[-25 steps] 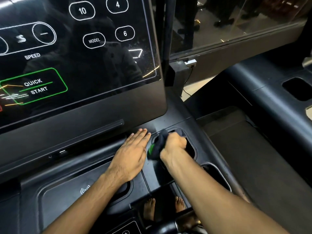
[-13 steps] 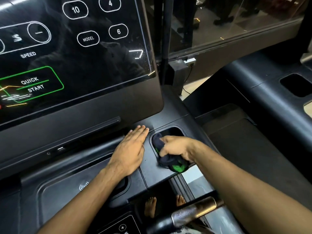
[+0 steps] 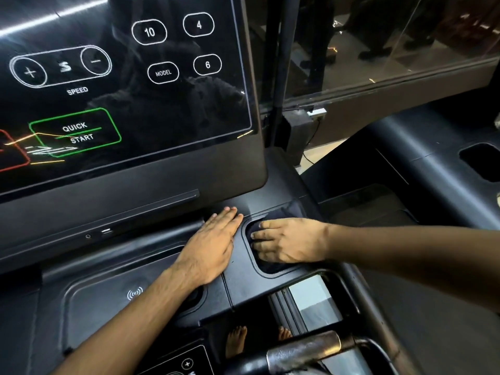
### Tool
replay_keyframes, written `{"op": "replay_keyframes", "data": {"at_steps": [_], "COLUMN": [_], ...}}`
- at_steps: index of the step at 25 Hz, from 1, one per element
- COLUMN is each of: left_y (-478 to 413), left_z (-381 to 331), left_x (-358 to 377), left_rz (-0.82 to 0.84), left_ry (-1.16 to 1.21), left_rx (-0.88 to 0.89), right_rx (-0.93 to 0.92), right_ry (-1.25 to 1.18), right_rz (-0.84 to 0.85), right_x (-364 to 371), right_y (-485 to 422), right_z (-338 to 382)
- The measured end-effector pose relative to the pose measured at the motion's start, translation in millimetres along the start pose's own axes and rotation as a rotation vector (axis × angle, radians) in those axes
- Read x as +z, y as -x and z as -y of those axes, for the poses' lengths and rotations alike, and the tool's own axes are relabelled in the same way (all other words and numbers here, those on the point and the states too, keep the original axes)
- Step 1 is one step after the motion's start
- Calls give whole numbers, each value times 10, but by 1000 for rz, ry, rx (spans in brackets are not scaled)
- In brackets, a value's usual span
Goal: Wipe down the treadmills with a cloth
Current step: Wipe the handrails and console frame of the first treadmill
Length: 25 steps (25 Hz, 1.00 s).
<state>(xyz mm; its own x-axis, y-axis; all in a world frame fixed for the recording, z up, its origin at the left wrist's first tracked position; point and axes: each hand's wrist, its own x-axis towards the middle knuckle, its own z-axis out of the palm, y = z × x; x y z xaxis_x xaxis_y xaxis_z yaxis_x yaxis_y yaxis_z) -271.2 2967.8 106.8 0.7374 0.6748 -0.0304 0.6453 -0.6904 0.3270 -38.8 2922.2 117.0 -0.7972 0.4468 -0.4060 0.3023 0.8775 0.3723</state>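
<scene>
With the left hand [image 3: 213, 244] laid flat and the cloth [image 3: 281, 211] pressed under the flat right hand [image 3: 286, 240], corners of the recess [image 3: 266, 268] could be left unwiped through bunching.

A single head-worn wide-angle camera looks forward and down, close over the treadmill console [image 3: 243, 288]; its screen [image 3: 135, 90] fills 10 o'clock, a neighbouring treadmill [image 3: 433, 163] 3 o'clock.

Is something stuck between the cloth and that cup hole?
Nothing visible. The right hand presses the cloth straight into the cup holder; the left hand rests flat on the console beside it.
</scene>
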Motion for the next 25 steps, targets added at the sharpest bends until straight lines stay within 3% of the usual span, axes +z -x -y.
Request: {"op": "replay_keyframes", "data": {"at_steps": [2,6,11,18,20,22,25], "left_y": [-4,-3,26,22,39,30,11], "left_z": [0,34,-1,-8,10,19,61], "left_x": [2,6,-3,-22,-24,-33,-89], "left_rz": [7,-3,15,47,44,44,39], "left_ry": [-4,-12,5,-20,-24,-20,-4], "left_rx": [-2,-3,-13,-17,-13,-2,47], "right_rx": [-25,162,441,555,600,791,1307], "right_ry": [57,-58,-315,-810,-1014,-1276,-2062], "right_rz": [144,477,647,881,864,741,246], "right_x": [102,98,-151,-432,-493,-528,-510], "right_y": [-90,-324,-510,-822,-746,-585,-410], "right_z": [-7,185,173,-67,-158,-197,-66]}}
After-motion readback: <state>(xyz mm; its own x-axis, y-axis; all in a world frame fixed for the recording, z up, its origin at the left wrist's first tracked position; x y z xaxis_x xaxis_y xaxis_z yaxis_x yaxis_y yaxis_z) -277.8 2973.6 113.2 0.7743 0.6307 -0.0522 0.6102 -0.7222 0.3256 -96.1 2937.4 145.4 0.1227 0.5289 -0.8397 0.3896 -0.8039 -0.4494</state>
